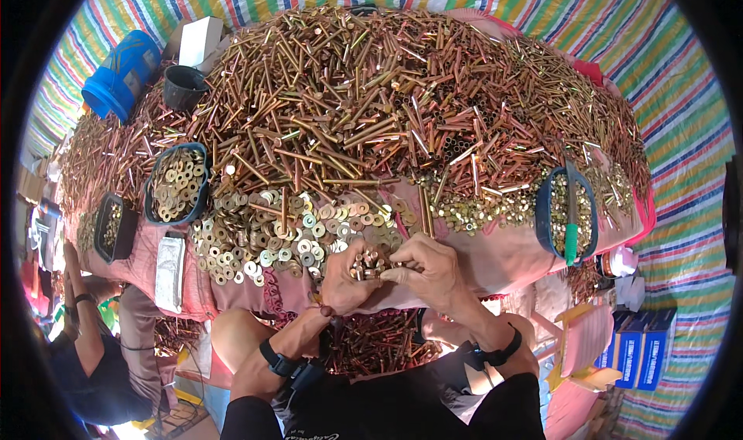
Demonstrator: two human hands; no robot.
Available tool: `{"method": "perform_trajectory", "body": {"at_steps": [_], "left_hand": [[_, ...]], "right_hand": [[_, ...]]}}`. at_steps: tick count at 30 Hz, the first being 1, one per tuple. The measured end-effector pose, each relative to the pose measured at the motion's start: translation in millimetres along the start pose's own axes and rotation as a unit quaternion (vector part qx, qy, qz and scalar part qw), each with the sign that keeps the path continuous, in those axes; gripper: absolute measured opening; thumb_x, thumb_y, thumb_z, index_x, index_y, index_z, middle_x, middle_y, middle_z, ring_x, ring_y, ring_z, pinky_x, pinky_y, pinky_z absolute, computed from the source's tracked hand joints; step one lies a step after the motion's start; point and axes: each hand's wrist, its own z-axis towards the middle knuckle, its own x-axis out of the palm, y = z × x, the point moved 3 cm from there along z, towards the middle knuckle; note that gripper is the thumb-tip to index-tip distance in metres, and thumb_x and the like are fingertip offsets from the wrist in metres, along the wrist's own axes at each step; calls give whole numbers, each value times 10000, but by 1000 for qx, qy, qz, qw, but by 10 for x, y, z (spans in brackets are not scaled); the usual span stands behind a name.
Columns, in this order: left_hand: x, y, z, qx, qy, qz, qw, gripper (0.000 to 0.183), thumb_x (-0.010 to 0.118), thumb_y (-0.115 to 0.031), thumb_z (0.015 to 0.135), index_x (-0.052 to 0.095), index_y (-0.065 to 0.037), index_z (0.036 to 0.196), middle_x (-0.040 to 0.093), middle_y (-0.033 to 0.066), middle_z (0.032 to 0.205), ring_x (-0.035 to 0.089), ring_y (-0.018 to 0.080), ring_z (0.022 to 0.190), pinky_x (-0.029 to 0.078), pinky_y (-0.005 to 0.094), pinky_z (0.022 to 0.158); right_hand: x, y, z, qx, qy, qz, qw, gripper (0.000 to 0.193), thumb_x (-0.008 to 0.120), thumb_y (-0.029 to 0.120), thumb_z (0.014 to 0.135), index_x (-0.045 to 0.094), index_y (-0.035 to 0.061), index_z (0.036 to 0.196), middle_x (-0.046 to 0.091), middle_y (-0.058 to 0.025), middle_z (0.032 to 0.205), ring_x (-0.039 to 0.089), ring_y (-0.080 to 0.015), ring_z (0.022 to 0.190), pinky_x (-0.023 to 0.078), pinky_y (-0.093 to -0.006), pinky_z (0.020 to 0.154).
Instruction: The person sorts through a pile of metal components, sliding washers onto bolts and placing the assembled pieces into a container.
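My left hand (345, 279) is wrapped round a bunch of brassy metal bolts (368, 264), their ends showing between thumb and fingers. Beside it, touching the bunch, my right hand (433, 271) is closed in a pinch at the bolt ends. Whatever lies between its fingertips is too small to make out. Just beyond my hands, loose washers (298, 239) spread over a pink cloth (503, 262). Nuts (487, 212) lie scattered to the right. A big heap of long bolts (364, 92) rises behind them.
A washer-filled basket (148, 196) and dark nut tray (124, 243) stand left; a blue basket (544, 219) with a green-handled tool (571, 243) stands right. Further left are a blue bucket (124, 72) and black pot (184, 92). Another person's arm (85, 335) shows at far left.
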Motion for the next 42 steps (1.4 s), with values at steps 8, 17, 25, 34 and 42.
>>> {"method": "perform_trajectory", "body": {"at_steps": [8, 17, 25, 34, 42], "left_hand": [[-4, -11, 1, -5, -1, 17, 1000, 331, 779, -34, 724, 646, -29, 1027, 698, 80, 818, 650, 133, 753, 528, 313, 708], [0, 3, -7, -19, 9, 12, 1000, 320, 743, -7, 711, 639, -29, 1013, 714, 100, 841, 675, 166, 765, 536, 333, 720], [-10, 37, 1, 81, -56, 68, 993, 341, 728, 11, 693, 625, -24, 1016, 697, 135, 911, 696, 261, 856, 532, 355, 788], [-12, 106, -60, 4, -43, 32, 999, 313, 714, 43, 778, 653, -18, 1078, 675, 27, 925, 649, 128, 829, 534, 272, 759], [-16, 115, 17, 22, -60, 11, 998, 296, 747, 64, 810, 662, -20, 1081, 676, 29, 977, 643, 113, 820, 532, 254, 726]], "right_hand": [[4, -5, 9, 18, 22, -6, 1000, 353, 896, 136, 738, 619, 0, 909, 659, -84, 924, 626, -100, 737, 521, -270, 601], [-8, 9, -21, 119, 7, 31, 992, 247, 801, 163, 855, 617, 15, 929, 685, -103, 835, 657, -145, 711, 524, -320, 595], [-137, -264, 3, 314, 113, 145, 931, 207, 772, 141, 881, 660, -20, 948, 698, -66, 787, 657, -108, 682, 535, -275, 618], [-75, -607, 201, 240, 1, -52, 969, 212, 700, 187, 885, 706, -17, 942, 724, -174, 844, 713, -298, 792, 544, -387, 734], [84, -864, 365, 206, -4, -168, 964, 194, 680, 168, 910, 704, -1, 1003, 671, -208, 963, 667, -380, 874, 524, -448, 767]]}}
